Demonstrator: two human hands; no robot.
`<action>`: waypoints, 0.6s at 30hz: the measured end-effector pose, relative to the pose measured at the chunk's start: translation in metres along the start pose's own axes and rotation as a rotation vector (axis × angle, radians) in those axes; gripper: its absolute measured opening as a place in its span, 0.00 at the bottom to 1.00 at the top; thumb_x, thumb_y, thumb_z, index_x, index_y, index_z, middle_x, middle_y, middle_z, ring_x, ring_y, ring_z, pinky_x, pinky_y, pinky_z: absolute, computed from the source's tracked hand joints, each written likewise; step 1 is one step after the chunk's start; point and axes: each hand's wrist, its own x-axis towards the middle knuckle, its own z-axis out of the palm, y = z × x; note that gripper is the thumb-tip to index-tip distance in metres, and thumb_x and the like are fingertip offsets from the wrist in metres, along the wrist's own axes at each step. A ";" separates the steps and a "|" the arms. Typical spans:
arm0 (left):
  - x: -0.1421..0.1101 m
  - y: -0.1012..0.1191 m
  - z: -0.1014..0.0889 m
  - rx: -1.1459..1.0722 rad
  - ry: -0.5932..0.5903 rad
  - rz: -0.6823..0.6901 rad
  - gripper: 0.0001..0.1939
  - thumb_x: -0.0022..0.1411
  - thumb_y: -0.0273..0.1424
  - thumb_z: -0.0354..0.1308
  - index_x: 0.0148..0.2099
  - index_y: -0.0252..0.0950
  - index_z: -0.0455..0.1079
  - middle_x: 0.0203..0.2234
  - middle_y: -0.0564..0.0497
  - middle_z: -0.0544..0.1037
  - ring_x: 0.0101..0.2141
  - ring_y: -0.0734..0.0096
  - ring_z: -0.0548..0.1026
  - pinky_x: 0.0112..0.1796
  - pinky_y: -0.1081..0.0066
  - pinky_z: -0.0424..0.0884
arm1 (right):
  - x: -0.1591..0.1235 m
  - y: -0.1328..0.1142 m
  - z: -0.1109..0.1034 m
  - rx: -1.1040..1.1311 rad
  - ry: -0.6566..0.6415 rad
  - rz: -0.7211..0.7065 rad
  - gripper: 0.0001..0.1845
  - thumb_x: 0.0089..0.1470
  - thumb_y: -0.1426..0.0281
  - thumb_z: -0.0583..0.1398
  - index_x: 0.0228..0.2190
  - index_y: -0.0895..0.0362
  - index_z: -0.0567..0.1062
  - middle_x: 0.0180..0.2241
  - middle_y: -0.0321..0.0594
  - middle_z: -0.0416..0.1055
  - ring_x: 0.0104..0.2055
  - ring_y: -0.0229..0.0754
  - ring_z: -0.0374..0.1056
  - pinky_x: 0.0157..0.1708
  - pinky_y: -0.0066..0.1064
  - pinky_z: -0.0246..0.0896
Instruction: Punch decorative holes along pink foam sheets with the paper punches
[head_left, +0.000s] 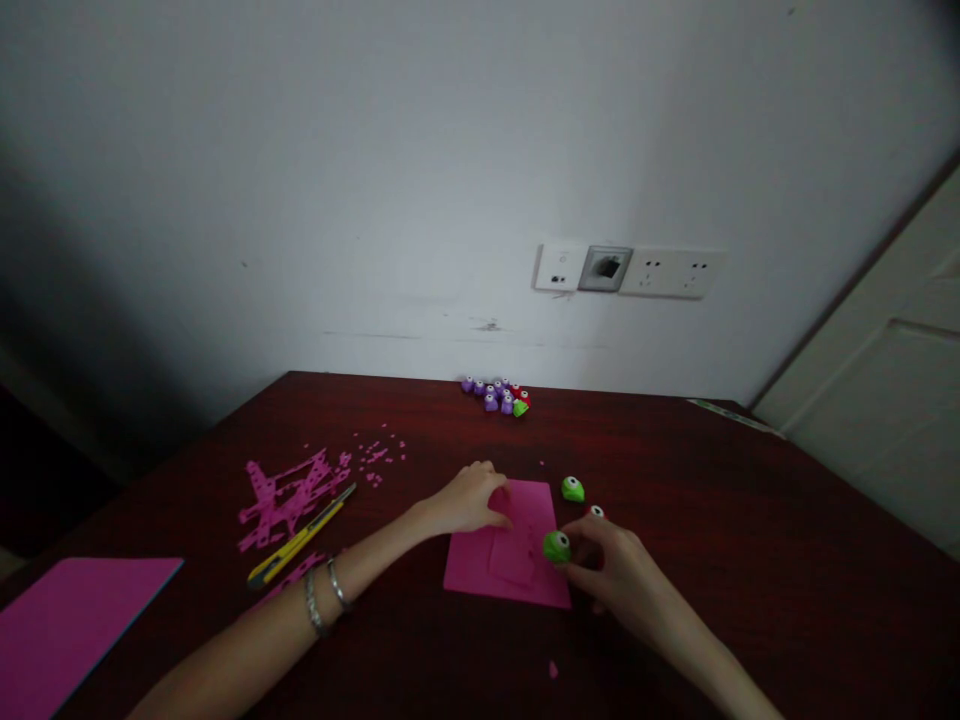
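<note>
- The dark red-brown tabletop (675,480) stands against a pale wall (420,200), which carries a row of switch and socket plates (672,274); a white panelled door (900,330) is at the right.
- The right hand (622,575) holds a green craft punch (556,547) between the thumb and the index finger, which are closed on its right side. This punch is above the right edge of the pink sheet (469,565).
- The left hand (466,498) is at the upper left part of this sheet. Its thumb and fingers are curved and well apart; I cannot tell if they press on the sheet.
- A smaller pink piece (511,558) lies on the sheet, between the two hands.
- A second green punch (573,489) stands just beyond the right hand, and another punch (596,511) is mostly hidden behind its fingers.
- Purple, red and green punches (491,402) are grouped near the wall.
- At the left are a yellow utility knife (300,540), cut pink scraps (289,500) and tiny pink bits (375,455).
- The marks on the white punch tops and on the pale strip (735,415) are too small to read.
- A larger pink sheet (82,620) is cut off by the left border.
</note>
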 end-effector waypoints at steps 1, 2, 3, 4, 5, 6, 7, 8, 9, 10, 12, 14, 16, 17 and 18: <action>0.000 0.000 0.001 0.003 -0.004 -0.003 0.19 0.45 0.41 0.65 0.38 0.36 0.72 0.34 0.47 0.68 0.37 0.63 0.67 0.39 0.66 0.63 | 0.000 0.001 0.000 -0.010 -0.002 -0.009 0.12 0.45 0.68 0.58 0.34 0.59 0.73 0.28 0.38 0.68 0.20 0.34 0.65 0.11 0.22 0.61; 0.000 -0.001 0.001 -0.004 -0.011 -0.009 0.18 0.45 0.41 0.65 0.38 0.36 0.72 0.34 0.47 0.68 0.37 0.63 0.67 0.39 0.66 0.62 | 0.000 0.002 0.001 -0.020 -0.001 -0.017 0.12 0.45 0.69 0.58 0.34 0.59 0.74 0.28 0.38 0.69 0.20 0.34 0.65 0.12 0.22 0.61; 0.000 -0.001 0.001 -0.020 -0.020 -0.016 0.17 0.46 0.40 0.64 0.37 0.36 0.72 0.34 0.48 0.68 0.38 0.63 0.67 0.39 0.66 0.62 | 0.001 0.003 0.001 -0.032 0.003 -0.026 0.11 0.45 0.70 0.58 0.33 0.59 0.75 0.29 0.39 0.69 0.21 0.34 0.65 0.13 0.21 0.62; 0.001 -0.002 0.002 -0.040 -0.031 -0.024 0.16 0.46 0.40 0.64 0.37 0.37 0.72 0.34 0.48 0.68 0.38 0.64 0.67 0.39 0.66 0.62 | 0.001 0.004 0.001 -0.043 0.010 -0.037 0.11 0.45 0.70 0.58 0.33 0.58 0.75 0.29 0.39 0.69 0.22 0.35 0.66 0.14 0.21 0.62; 0.001 -0.002 0.002 -0.061 -0.041 -0.036 0.15 0.47 0.39 0.64 0.36 0.37 0.73 0.34 0.48 0.68 0.37 0.64 0.68 0.39 0.67 0.62 | 0.001 0.005 0.001 -0.052 0.015 -0.050 0.11 0.45 0.71 0.58 0.33 0.58 0.76 0.30 0.40 0.70 0.24 0.36 0.66 0.16 0.22 0.63; 0.001 -0.002 0.003 -0.080 -0.050 -0.050 0.14 0.47 0.39 0.64 0.36 0.37 0.73 0.34 0.49 0.68 0.37 0.65 0.68 0.39 0.67 0.62 | 0.001 0.006 0.001 -0.058 0.018 -0.063 0.11 0.45 0.72 0.58 0.33 0.58 0.76 0.30 0.40 0.70 0.25 0.36 0.67 0.17 0.22 0.64; 0.001 -0.002 0.003 -0.094 -0.056 -0.064 0.14 0.47 0.38 0.64 0.36 0.36 0.73 0.33 0.49 0.68 0.37 0.66 0.68 0.39 0.67 0.62 | 0.001 0.006 0.001 -0.063 0.018 -0.073 0.11 0.45 0.72 0.58 0.33 0.58 0.76 0.30 0.40 0.70 0.25 0.36 0.67 0.18 0.22 0.64; 0.001 -0.002 0.004 -0.103 -0.059 -0.078 0.13 0.47 0.37 0.64 0.35 0.36 0.73 0.33 0.49 0.69 0.36 0.66 0.68 0.39 0.68 0.63 | 0.001 0.007 0.001 -0.067 0.016 -0.084 0.11 0.45 0.72 0.57 0.33 0.58 0.76 0.30 0.40 0.70 0.25 0.36 0.67 0.19 0.23 0.64; 0.002 -0.001 0.004 -0.106 -0.059 -0.092 0.12 0.47 0.36 0.64 0.35 0.36 0.73 0.33 0.50 0.69 0.36 0.67 0.68 0.39 0.68 0.63 | 0.001 0.007 0.001 -0.070 0.018 -0.093 0.11 0.45 0.72 0.57 0.33 0.58 0.76 0.30 0.39 0.70 0.26 0.37 0.67 0.19 0.23 0.64; 0.002 0.000 0.005 -0.106 -0.054 -0.107 0.12 0.47 0.36 0.64 0.34 0.35 0.73 0.33 0.50 0.69 0.35 0.67 0.69 0.38 0.68 0.63 | 0.001 0.007 0.001 -0.072 0.023 -0.102 0.10 0.45 0.72 0.57 0.32 0.58 0.76 0.29 0.39 0.70 0.26 0.37 0.67 0.19 0.24 0.64; 0.001 0.002 0.006 -0.106 -0.027 -0.126 0.11 0.46 0.35 0.64 0.32 0.34 0.72 0.33 0.49 0.70 0.34 0.68 0.69 0.37 0.69 0.63 | 0.001 0.006 0.001 -0.074 0.047 -0.125 0.10 0.45 0.72 0.57 0.31 0.58 0.77 0.28 0.39 0.70 0.26 0.37 0.67 0.20 0.24 0.64; 0.001 0.004 0.008 -0.135 -0.002 -0.134 0.10 0.45 0.32 0.65 0.31 0.33 0.72 0.31 0.50 0.71 0.32 0.69 0.69 0.34 0.71 0.64 | 0.000 0.005 0.001 -0.074 0.069 -0.147 0.10 0.45 0.72 0.58 0.31 0.57 0.77 0.28 0.39 0.69 0.26 0.38 0.67 0.19 0.24 0.63; 0.001 0.004 0.009 -0.201 0.007 -0.133 0.08 0.45 0.29 0.63 0.30 0.33 0.71 0.27 0.51 0.72 0.29 0.71 0.70 0.30 0.73 0.63 | 0.000 0.004 0.000 -0.074 0.075 -0.154 0.10 0.45 0.73 0.58 0.31 0.57 0.77 0.27 0.39 0.69 0.25 0.38 0.67 0.18 0.23 0.63; 0.001 0.003 0.010 -0.240 0.008 -0.135 0.07 0.46 0.28 0.63 0.30 0.32 0.70 0.25 0.52 0.73 0.27 0.72 0.70 0.29 0.74 0.63 | 0.000 0.004 0.000 -0.074 0.073 -0.151 0.09 0.44 0.73 0.58 0.31 0.57 0.77 0.27 0.38 0.69 0.25 0.38 0.67 0.17 0.23 0.62; 0.002 0.002 0.010 -0.278 0.009 -0.141 0.07 0.46 0.27 0.62 0.31 0.32 0.71 0.24 0.52 0.73 0.26 0.73 0.70 0.28 0.74 0.63 | 0.001 0.004 0.000 -0.073 0.070 -0.147 0.09 0.44 0.73 0.58 0.31 0.57 0.77 0.27 0.38 0.69 0.24 0.37 0.67 0.17 0.23 0.62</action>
